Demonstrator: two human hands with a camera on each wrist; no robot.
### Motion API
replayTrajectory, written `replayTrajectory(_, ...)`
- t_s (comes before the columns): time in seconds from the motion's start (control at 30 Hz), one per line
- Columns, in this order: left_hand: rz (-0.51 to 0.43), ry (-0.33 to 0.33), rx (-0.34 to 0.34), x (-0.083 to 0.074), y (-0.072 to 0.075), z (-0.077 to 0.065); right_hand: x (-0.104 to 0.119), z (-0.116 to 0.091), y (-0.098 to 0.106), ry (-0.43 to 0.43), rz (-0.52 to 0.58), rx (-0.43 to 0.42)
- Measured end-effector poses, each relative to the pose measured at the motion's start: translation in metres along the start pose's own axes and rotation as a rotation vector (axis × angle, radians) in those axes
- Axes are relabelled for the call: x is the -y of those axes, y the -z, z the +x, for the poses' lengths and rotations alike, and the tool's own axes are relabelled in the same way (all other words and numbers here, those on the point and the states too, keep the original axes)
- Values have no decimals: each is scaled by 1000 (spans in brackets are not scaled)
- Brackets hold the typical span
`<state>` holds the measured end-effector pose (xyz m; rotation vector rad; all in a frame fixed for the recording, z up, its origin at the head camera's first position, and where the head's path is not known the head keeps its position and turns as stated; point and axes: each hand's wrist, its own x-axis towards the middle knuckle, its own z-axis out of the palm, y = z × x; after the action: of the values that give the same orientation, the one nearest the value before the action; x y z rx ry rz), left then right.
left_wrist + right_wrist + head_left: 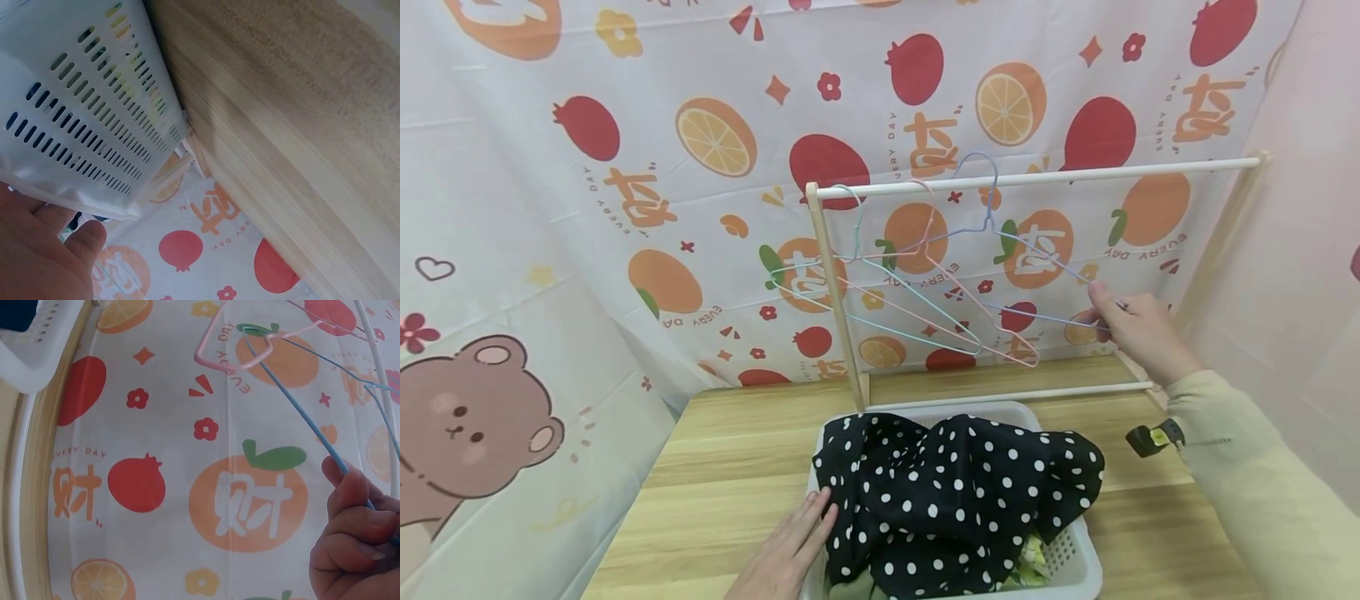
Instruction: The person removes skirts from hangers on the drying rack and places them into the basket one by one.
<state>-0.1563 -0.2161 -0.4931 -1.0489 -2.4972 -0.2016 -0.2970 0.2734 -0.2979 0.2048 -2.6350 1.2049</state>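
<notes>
My right hand [1138, 329] grips the right corner of a periwinkle-blue hanger [1033, 247]; the hanger's hook overlaps the rack's top rod. In the right wrist view, the fingers [359, 519] are curled round its wire. A pink hanger [1036, 360] and a mint-green hanger [977, 350] hang on the rod's left part. My left hand [790, 542] rests at the left side of a white basket [1086, 575], fingers extended against a black polka-dot cloth [940, 475] heaped in it. In the left wrist view, the hand [37, 256] is beside the basket's rim.
The rack has a white top rod [1075, 177], a wooden left post [835, 300] and a lower rod [1075, 390]. Yellow-green cloth [1032, 562] shows under the dotted one. A wooden tabletop [715, 483] carries everything. Fruit-printed curtain [700, 217] hangs close behind.
</notes>
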Motion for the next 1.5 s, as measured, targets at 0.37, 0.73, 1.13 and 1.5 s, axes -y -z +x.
replayTrajectory(0.37, -40, 26, 24, -1, 4, 0, -4, 6, -13, -13, 29, 53)
replayTrajectory(0.73, -90, 84, 73, -3, 1, 2, -13, 3, -19, -22, 93, 83)
replayTrajectory(1.13, -82, 80, 62, -3, 0, 4, -37, -3, -23, -76, 217, 109)
replayTrajectory(1.5, -33, 137, -13, 3, 11, 4, -55, -13, -20, -46, 232, 127)
